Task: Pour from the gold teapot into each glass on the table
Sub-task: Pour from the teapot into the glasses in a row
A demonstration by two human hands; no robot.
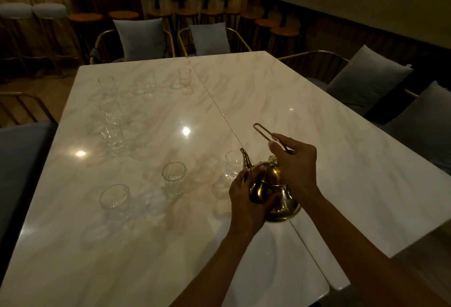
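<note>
no readable writing or brand marks; light dim. gold teapot (271,189) sits on seam between two marble table (317,116) tops, toward near edge, spout pointing away from viewer. left hand (246,199) cups teapot body, fingers curled round it. right hand (296,162) pinches thin wire handle (264,133) raised above lid. nearest glass (233,164) just beyond spout; two glasses (173,176) (114,198) toward left near edge; others (111,136) along left edge and far edge (184,76). right tabletop bare, open room there.

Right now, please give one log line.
left hand: holds gold teapot body | right hand: grips handle | nearest glass: not being poured
</note>
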